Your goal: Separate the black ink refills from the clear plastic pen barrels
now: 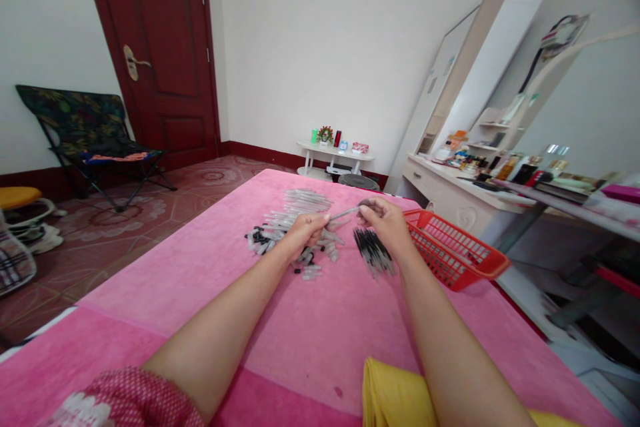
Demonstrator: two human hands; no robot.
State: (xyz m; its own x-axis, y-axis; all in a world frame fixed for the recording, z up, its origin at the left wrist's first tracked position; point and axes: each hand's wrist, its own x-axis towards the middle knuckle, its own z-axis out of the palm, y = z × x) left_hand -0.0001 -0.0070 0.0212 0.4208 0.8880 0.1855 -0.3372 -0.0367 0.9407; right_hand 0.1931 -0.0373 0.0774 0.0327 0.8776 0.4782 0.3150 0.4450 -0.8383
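Observation:
A slim greyish pen point(344, 213) is stretched between my two hands above the pink cloth. My left hand point(306, 230) pinches its left end, and my right hand point(383, 217) has its right end between thumb and fingers. Whether it is one piece or two fitted parts I cannot tell. Under and behind my left hand spreads a heap of clear pen barrels point(306, 200) with small black and clear caps point(260, 237) among them. Below my right hand lies a bundle of dark pen refills point(373, 250), side by side.
A red plastic basket point(455, 250) stands right of my right hand. Yellow cloth point(395, 390) lies at the near edge of the pink-covered table point(200, 267). Beyond are a low white stand point(335, 152), a folding chair point(85, 133) and a cluttered dresser point(470, 197).

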